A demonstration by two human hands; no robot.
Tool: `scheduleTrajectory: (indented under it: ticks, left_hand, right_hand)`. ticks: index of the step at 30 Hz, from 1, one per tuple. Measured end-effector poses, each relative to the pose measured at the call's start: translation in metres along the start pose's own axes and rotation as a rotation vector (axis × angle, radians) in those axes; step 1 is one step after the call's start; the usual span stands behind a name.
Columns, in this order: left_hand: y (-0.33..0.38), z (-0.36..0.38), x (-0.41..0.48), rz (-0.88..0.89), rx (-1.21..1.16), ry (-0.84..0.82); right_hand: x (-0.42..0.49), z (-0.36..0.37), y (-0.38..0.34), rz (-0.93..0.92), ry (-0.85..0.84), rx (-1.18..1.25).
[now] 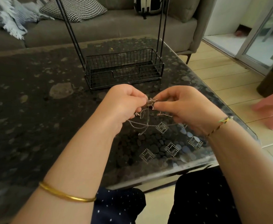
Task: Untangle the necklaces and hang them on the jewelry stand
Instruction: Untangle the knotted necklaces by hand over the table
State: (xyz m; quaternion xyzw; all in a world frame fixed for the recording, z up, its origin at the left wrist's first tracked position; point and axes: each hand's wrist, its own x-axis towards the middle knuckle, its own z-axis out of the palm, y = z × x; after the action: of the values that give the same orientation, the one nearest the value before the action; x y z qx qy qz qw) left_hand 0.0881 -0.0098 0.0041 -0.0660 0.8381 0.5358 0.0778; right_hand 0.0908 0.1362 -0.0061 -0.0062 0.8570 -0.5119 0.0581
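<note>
Room to pass L over table point(35, 97); jewelry stand point(98, 75) blocks straight ahead.

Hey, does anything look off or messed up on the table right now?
Only the necklaces: they are bunched in one knot pinched between the left hand and right hand above the table, loose chain ends dangling. The jewelry stand looks upright and intact.

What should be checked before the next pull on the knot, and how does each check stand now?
1. Left hand pinches the tangled thin silver chain necklaces: ok.
2. Right hand pinches the same knot: ok.
3. Knot undone: not ok.
4. Dangling chain loops clear of the dark pebble-patterned glass table: cannot tell.
5. Black wire jewelry stand upright behind the hands: ok.
6. Top of the stand in view: not ok, out of frame.
</note>
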Motion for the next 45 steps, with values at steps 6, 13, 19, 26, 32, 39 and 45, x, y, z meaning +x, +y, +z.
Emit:
scheduleTrajectory:
  ticks: [6,13,19,26,32,39,45]
  left_hand:
    - [0.003,0.0,0.002,-0.135,-0.178,0.013]
    - [0.003,0.001,0.005,-0.159,-0.199,0.08]
    - [0.003,0.004,0.01,-0.124,-0.205,0.1]
    - [0.004,0.0,0.01,-0.089,-0.177,0.068]
    - [0.001,0.003,0.006,-0.006,-0.119,0.04]
    - [-0.002,0.003,0.006,0.03,-0.096,0.062]
    - [-0.002,0.003,0.007,0.004,-0.077,0.03]
  right_hand:
    - [0.004,0.0,0.001,-0.028,0.058,-0.026]
    - [0.0,-0.001,0.004,0.048,-0.004,0.034]
    - [0.003,0.003,0.004,0.009,0.102,-0.038]
    - [0.002,0.005,-0.002,-0.033,0.166,-0.023]
    - [-0.001,0.01,-0.006,-0.061,0.01,-0.016]
    - [0.002,0.016,-0.004,-0.088,0.01,-0.066]
    - [0.006,0.013,0.001,-0.12,0.067,-0.061]
